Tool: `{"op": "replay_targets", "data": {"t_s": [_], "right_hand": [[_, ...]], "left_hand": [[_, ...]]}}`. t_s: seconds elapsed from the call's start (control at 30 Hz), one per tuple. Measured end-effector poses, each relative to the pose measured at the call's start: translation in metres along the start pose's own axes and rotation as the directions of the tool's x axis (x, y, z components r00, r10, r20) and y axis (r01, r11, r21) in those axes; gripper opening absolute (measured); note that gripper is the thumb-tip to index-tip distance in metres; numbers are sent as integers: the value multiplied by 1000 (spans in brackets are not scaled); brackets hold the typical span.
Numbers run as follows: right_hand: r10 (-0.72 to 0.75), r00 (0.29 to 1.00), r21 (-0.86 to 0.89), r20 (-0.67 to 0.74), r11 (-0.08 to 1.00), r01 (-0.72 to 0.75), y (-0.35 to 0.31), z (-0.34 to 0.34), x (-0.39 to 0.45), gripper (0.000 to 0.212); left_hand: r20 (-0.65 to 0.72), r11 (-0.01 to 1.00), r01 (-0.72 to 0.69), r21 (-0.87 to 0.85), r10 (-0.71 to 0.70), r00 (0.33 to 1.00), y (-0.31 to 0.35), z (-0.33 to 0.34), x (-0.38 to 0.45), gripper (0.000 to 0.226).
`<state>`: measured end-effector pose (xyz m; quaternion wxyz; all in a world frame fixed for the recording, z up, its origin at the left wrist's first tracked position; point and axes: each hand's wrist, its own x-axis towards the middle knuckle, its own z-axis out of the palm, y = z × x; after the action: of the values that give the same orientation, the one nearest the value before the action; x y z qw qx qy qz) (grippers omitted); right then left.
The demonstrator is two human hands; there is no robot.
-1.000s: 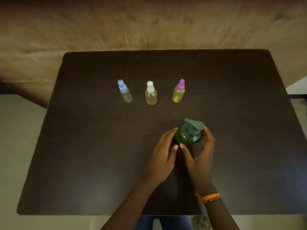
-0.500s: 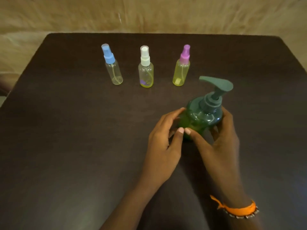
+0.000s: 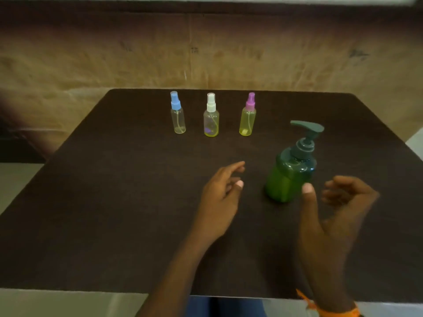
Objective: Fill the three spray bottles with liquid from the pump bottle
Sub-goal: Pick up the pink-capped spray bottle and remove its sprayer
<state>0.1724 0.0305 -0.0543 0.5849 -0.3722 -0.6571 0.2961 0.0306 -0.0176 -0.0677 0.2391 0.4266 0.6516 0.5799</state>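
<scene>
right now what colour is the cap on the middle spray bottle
White, on the middle spray bottle; the head view shows it best.

A dark brown desk (image 3: 114, 202) stands before a tan wall (image 3: 91, 53). Pale floor (image 3: 20, 179) shows at its left.

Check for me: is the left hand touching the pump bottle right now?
Apart. The head view shows bare table between the left hand and the pump bottle.

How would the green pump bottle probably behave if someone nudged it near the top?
The green pump bottle looks squat and wide-based, so it probably resists tipping. Its tall pump head overhangs sideways, so a high push might rock it. The glossy plastic may feel slippery.
</scene>
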Motion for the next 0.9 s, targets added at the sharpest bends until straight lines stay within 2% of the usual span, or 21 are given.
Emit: {"op": "replay_targets", "data": {"t_s": [0.03,0.1,0.17,0.2,0.27,0.37,0.47,0.53,0.6,0.67,0.77,0.83,0.9], "right_hand": [[-25,998,30,57,999,23,-7,5,-5,23],[-3,958,86,287,996,-22,-15,26,-10,19],[74,877,124,475,981,-150,-16,57,0,25],[133,855,120,500,968,-221,-13,74,10,29],[238,872,33,428,960,-278,-4,113,40,42],[348,917,-87,192,937,-338,17,159,86,61],[430,900,-122,64,899,-421,48,190,116,73],[477,877,-131,66,875,-466,66,202,129,75],[502,860,-156,93,860,-485,78,207,135,62],[486,870,-197,82,864,-464,82,206,132,43],[417,906,-150,80,903,-403,73,195,108,34],[341,933,-96,114,939,-331,55,180,84,33],[271,945,-43,185,963,-268,32,160,61,34]], "left_hand": [[-46,1000,-1,-21,0,999,0,-5,2,38],[-111,999,-5,-36,1,994,1,-16,6,36],[-155,1000,2,-31,-6,988,0,-24,14,35],[-170,1000,9,-28,-13,985,-1,-27,20,34],[-191,1000,13,-16,-15,982,-4,-32,34,33],[-225,1000,19,18,-15,974,-10,-38,57,33],[-250,1000,16,26,-9,968,-18,-44,76,33],[-256,1000,17,11,-14,966,-24,-47,82,33],[-253,1000,21,2,-20,967,-32,-50,85,34],[-239,999,32,-5,-32,971,-37,-52,88,34],[-238,1000,23,10,-20,971,-38,-52,89,37],[-165,999,-10,49,18,986,-36,-53,85,45],[-9,996,-47,71,48,999,-32,-52,76,57]]}}
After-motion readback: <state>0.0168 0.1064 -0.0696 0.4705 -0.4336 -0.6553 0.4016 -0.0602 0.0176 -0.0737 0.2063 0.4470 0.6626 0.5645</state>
